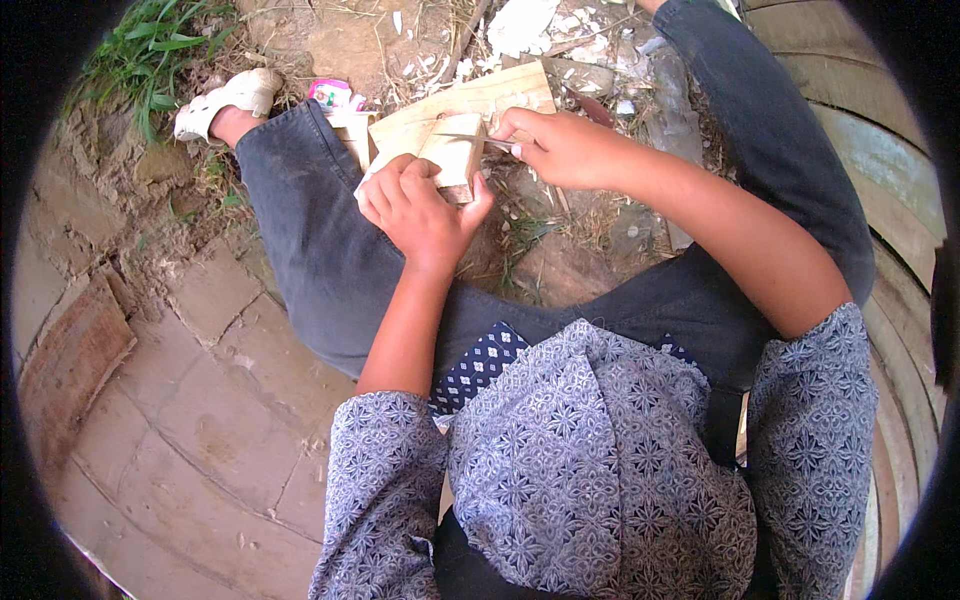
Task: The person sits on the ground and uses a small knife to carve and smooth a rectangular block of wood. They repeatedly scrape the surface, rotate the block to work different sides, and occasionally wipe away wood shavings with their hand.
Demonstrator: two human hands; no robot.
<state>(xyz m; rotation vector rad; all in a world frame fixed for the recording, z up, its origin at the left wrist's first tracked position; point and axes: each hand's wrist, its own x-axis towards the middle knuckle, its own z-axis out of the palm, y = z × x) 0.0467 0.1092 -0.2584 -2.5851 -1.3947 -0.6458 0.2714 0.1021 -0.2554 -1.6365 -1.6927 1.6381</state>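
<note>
Several left fingers [387, 190], half bent, hold a pale wooden block [452, 160] just beyond them. Right fingers [527, 122], beside it, are closed on a thin metal tool [470, 137], perhaps a knife, pointing left from them.

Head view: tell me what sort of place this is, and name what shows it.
Probably outdoors, perhaps a yard: green grass grows at upper left, brown paving spreads at lower left, and pale scraps lie strewn near the top.
</note>
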